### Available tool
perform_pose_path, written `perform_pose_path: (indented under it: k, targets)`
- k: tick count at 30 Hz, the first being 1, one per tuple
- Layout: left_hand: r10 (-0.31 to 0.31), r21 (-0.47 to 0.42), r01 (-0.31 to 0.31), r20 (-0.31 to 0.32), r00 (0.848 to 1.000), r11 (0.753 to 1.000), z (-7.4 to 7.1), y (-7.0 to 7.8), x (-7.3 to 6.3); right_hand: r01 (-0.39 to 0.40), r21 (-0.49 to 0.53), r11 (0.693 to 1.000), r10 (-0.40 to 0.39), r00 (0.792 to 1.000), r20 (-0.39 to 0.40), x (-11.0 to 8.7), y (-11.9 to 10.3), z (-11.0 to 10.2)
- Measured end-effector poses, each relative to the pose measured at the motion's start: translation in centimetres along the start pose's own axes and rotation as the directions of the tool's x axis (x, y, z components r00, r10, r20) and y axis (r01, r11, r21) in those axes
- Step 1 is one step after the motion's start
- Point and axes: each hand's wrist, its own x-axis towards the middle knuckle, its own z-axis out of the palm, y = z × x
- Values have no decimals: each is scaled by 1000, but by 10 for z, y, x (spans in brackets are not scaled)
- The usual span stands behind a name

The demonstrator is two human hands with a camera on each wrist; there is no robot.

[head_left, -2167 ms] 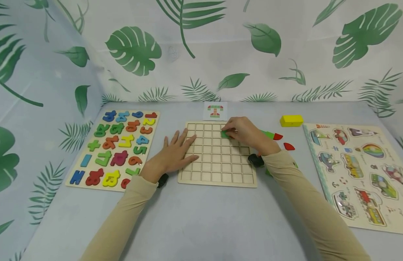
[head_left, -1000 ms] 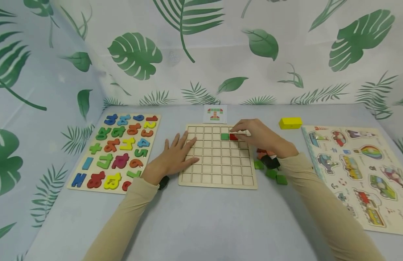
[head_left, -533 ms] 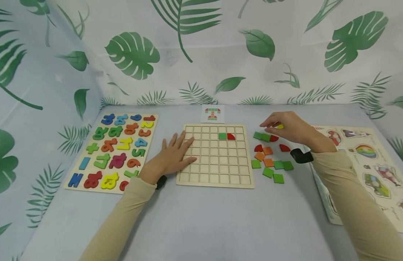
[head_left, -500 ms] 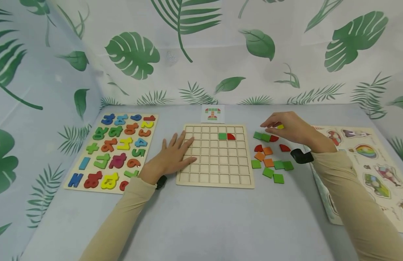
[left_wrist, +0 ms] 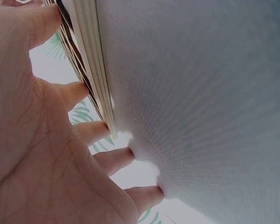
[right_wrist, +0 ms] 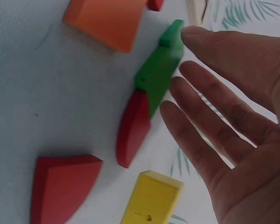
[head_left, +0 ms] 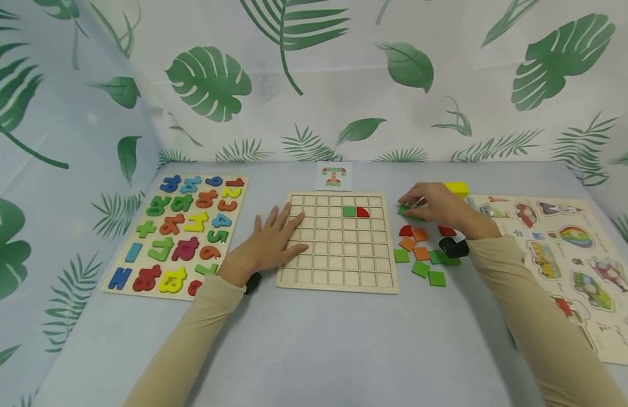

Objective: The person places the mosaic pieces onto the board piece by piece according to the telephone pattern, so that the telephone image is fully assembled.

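Observation:
My left hand [head_left: 268,243] lies with fingers spread on the left edge of a wooden grid board [head_left: 336,277]; in the left wrist view its fingertips touch the board's edge [left_wrist: 102,93] and the table. A green square tile [head_left: 349,211] and a red quarter-circle tile [head_left: 362,212] sit side by side in the board's cells. Right of the board, my right hand [head_left: 438,206] hovers over green tiles [head_left: 404,210], thumb and fingers apart. The right wrist view has the thumb tip close by a green tile [right_wrist: 161,65], with a red quarter-circle [right_wrist: 134,128] beside it.
Orange tiles [head_left: 420,253], green tiles [head_left: 437,278] and red pieces lie loose right of the board. A pattern card [head_left: 334,183] stands behind it. A number puzzle [head_left: 141,249] is at left, a yellow block [head_left: 457,189] and picture puzzle [head_left: 568,265] at right.
The right hand placed a green tile, then a red quarter-circle on the board, and moved right. Since half a second ago it has lowered to the green tiles. The left hand stays put.

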Motion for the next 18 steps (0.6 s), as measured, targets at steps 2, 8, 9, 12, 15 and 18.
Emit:
perform_pose_path:
  k: [2,8,9,12,15,18]
  targets:
    - [-2,-1,2,2,1000,1000,0,0,0,-9,-1,1000,9,1000,8,2,1,1]
    - [-1,0,1,-2,1000,1000,0,0,0,-17,-17,1000,17,1000,0,5,5,3]
    - [0,1,0,-3,1000,1000,0,0,0,-23,-21,1000,22,1000,-1,5,4,4]
    - [-1,7,1,-3,1000,1000,1,0,1,-64,-18,998,64,998,-2,7,3,4]
    - [-4,12,4,-2,1000,1000,1,0,1,-104,-5,995,104,995,-3,8,1,4]
    - [-5,11,5,1,1000,1000,1,0,1,-133,10,991,133,991,3,9,0,5]
